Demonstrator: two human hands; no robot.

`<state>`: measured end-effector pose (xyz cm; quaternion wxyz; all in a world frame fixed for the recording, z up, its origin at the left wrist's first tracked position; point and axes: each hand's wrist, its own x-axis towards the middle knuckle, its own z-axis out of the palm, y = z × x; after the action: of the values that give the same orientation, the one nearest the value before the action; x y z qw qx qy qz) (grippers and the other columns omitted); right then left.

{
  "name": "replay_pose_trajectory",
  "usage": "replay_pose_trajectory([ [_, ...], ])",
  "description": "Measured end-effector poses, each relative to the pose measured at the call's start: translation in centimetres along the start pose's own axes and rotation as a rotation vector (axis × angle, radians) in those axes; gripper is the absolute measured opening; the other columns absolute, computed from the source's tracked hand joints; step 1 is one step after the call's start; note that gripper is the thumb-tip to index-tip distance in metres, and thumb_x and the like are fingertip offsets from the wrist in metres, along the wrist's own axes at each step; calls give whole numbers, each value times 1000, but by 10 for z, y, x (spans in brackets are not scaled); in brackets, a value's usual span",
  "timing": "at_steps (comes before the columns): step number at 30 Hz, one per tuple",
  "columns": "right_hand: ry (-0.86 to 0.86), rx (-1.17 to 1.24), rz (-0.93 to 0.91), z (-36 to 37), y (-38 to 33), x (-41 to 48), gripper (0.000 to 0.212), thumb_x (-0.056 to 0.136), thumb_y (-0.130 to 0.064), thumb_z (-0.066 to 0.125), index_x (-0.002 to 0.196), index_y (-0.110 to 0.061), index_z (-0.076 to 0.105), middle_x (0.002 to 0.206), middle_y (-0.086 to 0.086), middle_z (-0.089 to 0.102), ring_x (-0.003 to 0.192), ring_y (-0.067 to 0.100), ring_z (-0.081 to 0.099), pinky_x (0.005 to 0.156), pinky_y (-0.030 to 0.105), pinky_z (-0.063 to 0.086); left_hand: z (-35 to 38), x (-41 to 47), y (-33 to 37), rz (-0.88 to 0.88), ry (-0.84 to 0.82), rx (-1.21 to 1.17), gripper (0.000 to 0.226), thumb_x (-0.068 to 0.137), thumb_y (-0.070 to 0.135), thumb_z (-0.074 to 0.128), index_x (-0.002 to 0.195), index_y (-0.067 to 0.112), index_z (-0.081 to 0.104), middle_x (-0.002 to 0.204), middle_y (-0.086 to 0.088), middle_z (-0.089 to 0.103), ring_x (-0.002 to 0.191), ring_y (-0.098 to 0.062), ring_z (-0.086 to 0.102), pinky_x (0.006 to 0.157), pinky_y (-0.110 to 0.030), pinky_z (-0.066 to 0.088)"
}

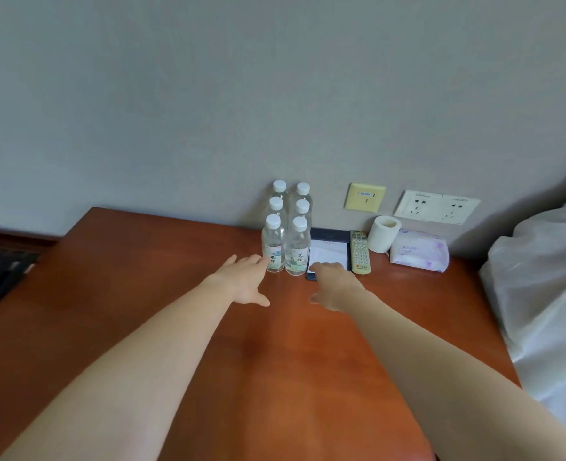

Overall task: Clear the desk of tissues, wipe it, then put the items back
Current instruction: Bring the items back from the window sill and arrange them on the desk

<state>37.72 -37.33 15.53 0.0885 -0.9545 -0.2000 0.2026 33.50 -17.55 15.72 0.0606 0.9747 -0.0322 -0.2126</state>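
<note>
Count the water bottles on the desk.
6, in two columns left of the notepad: left front, left middle, left back, right front, right middle, right back. None appears hidden.

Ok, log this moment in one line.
left hand: open, near front-left bottle | right hand: open, over notepad | tissue pack: on desk
</note>
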Motion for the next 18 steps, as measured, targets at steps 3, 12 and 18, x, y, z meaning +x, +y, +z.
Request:
replay_pose_trajectory([
  [3, 35, -91, -30, -3, -2, -41, 65, 84, -31, 69, 140, -14, 41, 134, 6, 50, 129, 26, 41, 104, 38, 37, 0, -36, 11, 52, -55, 79, 104, 85, 55, 67, 158, 14, 5, 165, -5, 8, 152, -20, 2, 122, -49, -4],
  [12, 171, -125, 100, 4, 25, -210, 86, 85, -39, 71, 153, -18, 23, 157, 3, 30, 148, 22, 16, 120, 42, 14, 3, -134, 105, 218, -20, 161, 107, 85, 64, 60, 158, 18, -4, 166, 1, -4, 152, -16, -9, 120, -49, -13],
  [18, 280, -91, 278, 22, 67, -340, 84, 85, -40, 70, 152, -19, 24, 154, 2, 36, 147, 21, 20, 119, 40, 17, 18, -184, 209, 403, -12, 210, 106, 85, 66, 58, 158, 21, -4, 166, 4, -7, 151, -15, -10, 120, -54, -11],
])
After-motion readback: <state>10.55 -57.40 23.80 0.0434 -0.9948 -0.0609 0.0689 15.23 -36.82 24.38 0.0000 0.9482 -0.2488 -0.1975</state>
